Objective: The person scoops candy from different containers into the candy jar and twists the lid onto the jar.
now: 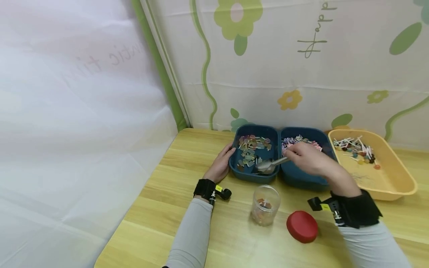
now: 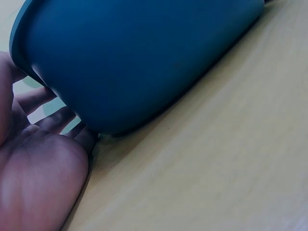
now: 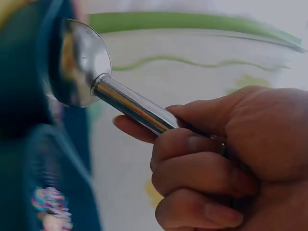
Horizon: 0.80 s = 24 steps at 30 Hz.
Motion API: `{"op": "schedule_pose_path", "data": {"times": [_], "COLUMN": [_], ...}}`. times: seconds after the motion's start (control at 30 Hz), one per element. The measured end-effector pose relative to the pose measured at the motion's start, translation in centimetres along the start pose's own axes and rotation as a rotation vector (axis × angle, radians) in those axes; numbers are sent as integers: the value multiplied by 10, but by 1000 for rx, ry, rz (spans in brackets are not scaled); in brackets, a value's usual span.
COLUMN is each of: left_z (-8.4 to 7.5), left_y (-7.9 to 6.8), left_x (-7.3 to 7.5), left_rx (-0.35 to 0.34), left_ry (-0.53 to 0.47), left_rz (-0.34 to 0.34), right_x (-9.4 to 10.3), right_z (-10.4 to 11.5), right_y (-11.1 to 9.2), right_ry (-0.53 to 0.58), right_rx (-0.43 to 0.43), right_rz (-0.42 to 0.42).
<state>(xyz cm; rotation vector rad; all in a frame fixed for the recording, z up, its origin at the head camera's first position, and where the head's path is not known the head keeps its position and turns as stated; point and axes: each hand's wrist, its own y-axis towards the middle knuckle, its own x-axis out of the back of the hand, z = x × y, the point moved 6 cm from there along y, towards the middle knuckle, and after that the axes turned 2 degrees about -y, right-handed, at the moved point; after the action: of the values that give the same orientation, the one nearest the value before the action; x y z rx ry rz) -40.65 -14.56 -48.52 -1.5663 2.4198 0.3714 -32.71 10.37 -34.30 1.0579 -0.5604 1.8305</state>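
Note:
My left hand [image 1: 219, 163] lies along the left wall of a dark blue bin [image 1: 234, 172], thumb at the rim; in the left wrist view its fingers [image 2: 55, 120] touch the bin's outer side. In my right hand [image 1: 306, 158] I grip the handle of a shiny metal scoop [image 1: 268, 165]. Its round bowl [image 3: 89, 62] is down inside that bin, at the near right corner, beside small wrapped lollipops [image 1: 248, 154]. In front stands a clear jar [image 1: 266, 204] with a few pieces in it. A red lid [image 1: 302, 226] lies right of the jar.
A second blue bin [image 1: 303, 178] adjoins the first on the right and holds pink and purple striped pieces [image 1: 298, 141]. Beyond it, a yellow bin [image 1: 392, 178] holds round lollipops with white sticks [image 1: 355, 147]. A printed curtain [image 1: 261, 89] hangs behind the wooden table [image 1: 151, 216].

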Motion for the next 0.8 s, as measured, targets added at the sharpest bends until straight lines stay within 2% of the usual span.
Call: {"op": "schedule_pose_path", "data": {"times": [0.1,0.27,0.43,0.6,0.8], "left_z": [1,1,-3,-5,-3], "left_y": [0,2,3,3,0], "left_x": [0,2,1,-1,-1], "left_rx": [-7,-26,-26,-24,-8], "left_ry": [-7,-20,-4,8,21], "left_rz": [7,23,29,26,12], "right_x": [-11,-12,-16,-33,-55], "right_z": [-8,-22,-22,-16,-10], "right_y": [8,13,17,26,36], "right_ry": [-5,-78,-171,-202,-143], "right_rx": [-34,-122,-161,-137,-68], "right_rz": [5,-72,-127,-152,-92]}}
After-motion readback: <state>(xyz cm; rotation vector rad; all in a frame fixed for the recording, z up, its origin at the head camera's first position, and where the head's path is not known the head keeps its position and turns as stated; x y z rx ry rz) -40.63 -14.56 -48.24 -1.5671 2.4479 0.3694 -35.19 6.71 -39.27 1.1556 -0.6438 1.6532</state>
